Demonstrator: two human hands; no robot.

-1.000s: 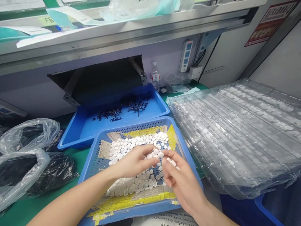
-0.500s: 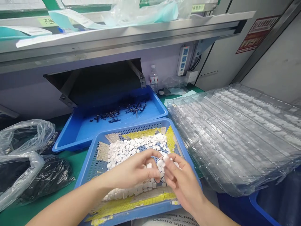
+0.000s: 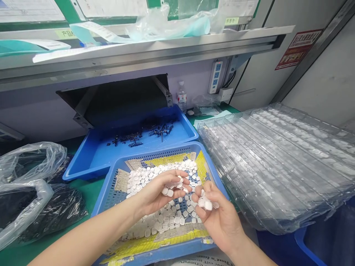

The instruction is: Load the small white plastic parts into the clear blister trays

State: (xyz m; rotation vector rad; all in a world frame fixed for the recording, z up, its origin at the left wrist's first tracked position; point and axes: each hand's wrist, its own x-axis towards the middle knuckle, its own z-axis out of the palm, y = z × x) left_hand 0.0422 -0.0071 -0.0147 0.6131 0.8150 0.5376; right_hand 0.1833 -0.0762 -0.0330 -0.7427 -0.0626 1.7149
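Observation:
My left hand (image 3: 163, 190) cups several small white square caps (image 3: 168, 191) with rounded corners, its palm turned inward and fingers curled around them. To its right, my right hand (image 3: 219, 212) holds a cluster of the same white caps (image 3: 205, 202) between thumb and curled fingers. The hands are a little apart, above a blue perforated basket (image 3: 215, 177) lined with yellow and tan tape. Many loose white caps (image 3: 144, 177) lie spread in the basket. Part of them is hidden beneath my hands and forearms.
Behind the basket, a blue tray (image 3: 97, 151) holds small black parts (image 3: 133, 137). Stacked clear plastic trays (image 3: 277, 162) with white pieces stand right. Plastic bags of black material (image 3: 61, 203) lie left. A water bottle (image 3: 181, 96) stands by the wall, under a metal shelf (image 3: 155, 51).
My hands came close together over the basket, then moved apart. The right hand now shows a bunch of caps at its fingers, and the left palm has opened more. The camera view shifted slightly.

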